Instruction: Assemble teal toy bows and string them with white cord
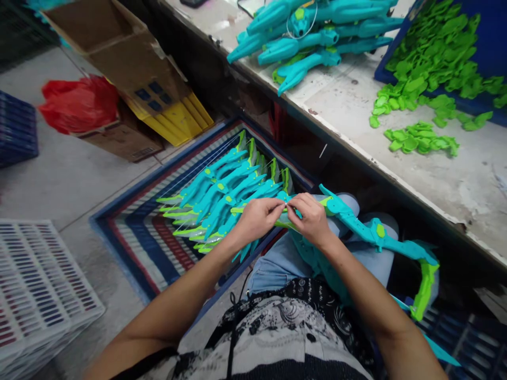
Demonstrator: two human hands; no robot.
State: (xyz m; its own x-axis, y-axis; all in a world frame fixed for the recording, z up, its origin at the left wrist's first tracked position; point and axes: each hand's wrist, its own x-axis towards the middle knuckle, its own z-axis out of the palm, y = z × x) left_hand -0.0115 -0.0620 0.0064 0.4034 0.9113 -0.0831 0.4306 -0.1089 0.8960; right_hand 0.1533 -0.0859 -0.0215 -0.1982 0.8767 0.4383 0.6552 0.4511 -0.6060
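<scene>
A turquoise and green toy bow (358,224) lies across my lap, its far green tip curving down at the right. My left hand (259,216) is closed in a pinch beside the bow's nearer green limb. Fingertip to fingertip with it, my right hand (309,215) pinches too. Between them shows a small white bit that looks like string (285,204); its run is mostly hidden by the fingers. Just beyond my hands, several finished-looking toy bows (222,187) with white strings lie side by side in a large crate.
The striped blue crate (127,227) stands on the floor. On the workbench (317,100) are stacked turquoise bow parts (301,39) and loose green pieces (422,138) by a blue bin (382,68). A cardboard box (122,63), red bag (79,105) and white basket (47,274) stand left.
</scene>
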